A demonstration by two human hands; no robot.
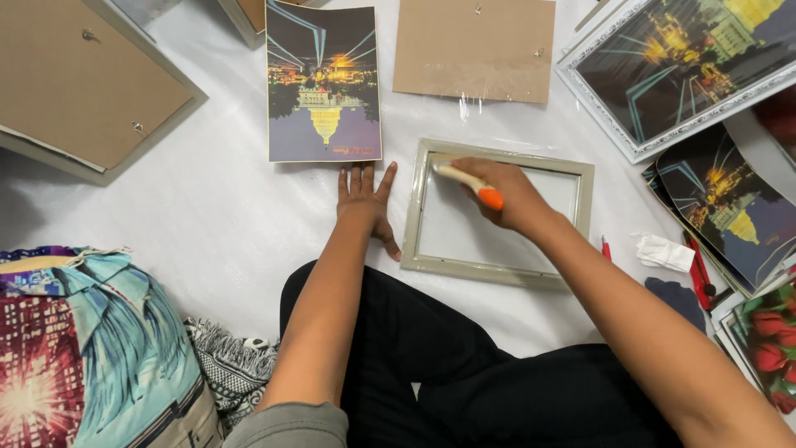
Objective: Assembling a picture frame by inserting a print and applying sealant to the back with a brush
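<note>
1. Far left, a patterned fabric bag (91,348) sits by the person's knee, and above it a frame lying face down (83,83) shows its brown backing. Both are well apart from the work.
2. Moving in, a night-scene print (324,83) of a lit building lies flat on the white floor sheet (224,216), just above the left hand (365,203).
3. That left hand is spread wide and flat on the sheet, holding nothing, thumb just beside the left rail of the empty beige frame (497,211).
4. The frame lies flat in front of the crossed legs. The right hand (506,195) is closed around a pale tool with an orange end (468,182), its tip at the frame's upper left corner.
5. Risk, as I judge it: the left hand braces the sheet, not the frame, so a hard stroke could make the frame skid or let the tool slip towards those fingers.
6. Above, a loose backing board (474,48); right, a white framed print (680,70), stacked prints (730,207), a crumpled white cloth (666,252) within elbow range.
</note>
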